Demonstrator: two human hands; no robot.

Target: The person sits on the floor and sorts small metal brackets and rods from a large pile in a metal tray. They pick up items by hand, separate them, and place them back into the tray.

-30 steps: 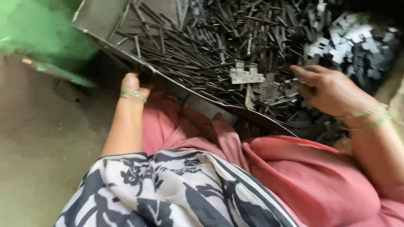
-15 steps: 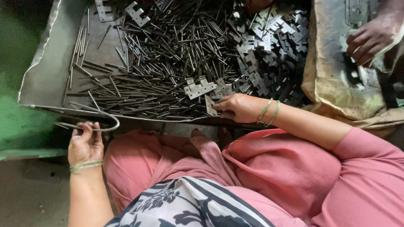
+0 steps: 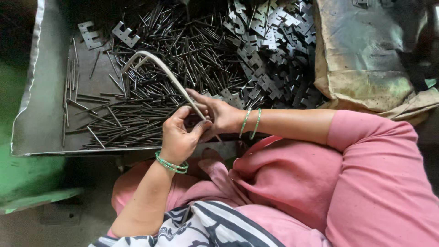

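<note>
My left hand [image 3: 179,136] and my right hand [image 3: 216,113] meet over the near edge of a metal tray [image 3: 43,114]. Together they hold a long bent pale wire hook [image 3: 160,71] that arches up and left over the tray. The left hand grips its lower end; the right hand's fingers pinch it just above. Whether a small metal part is also in the right hand is hidden by the fingers. The tray holds several thin dark metal pins [image 3: 151,100] and, to the right, a heap of flat notched metal plates [image 3: 270,59]. Both wrists carry green bangles.
A worn tan sack [image 3: 370,59] lies right of the tray, its edge over the plates. Two loose notched plates [image 3: 123,34] rest at the tray's far left. A green surface [image 3: 18,183] lies left below the tray. My pink-clad lap fills the lower frame.
My left hand has brought the wire hook up from below the tray's left corner to the middle. My right hand left the plates and now joins it. Another person's hand at the sack is gone.
</note>
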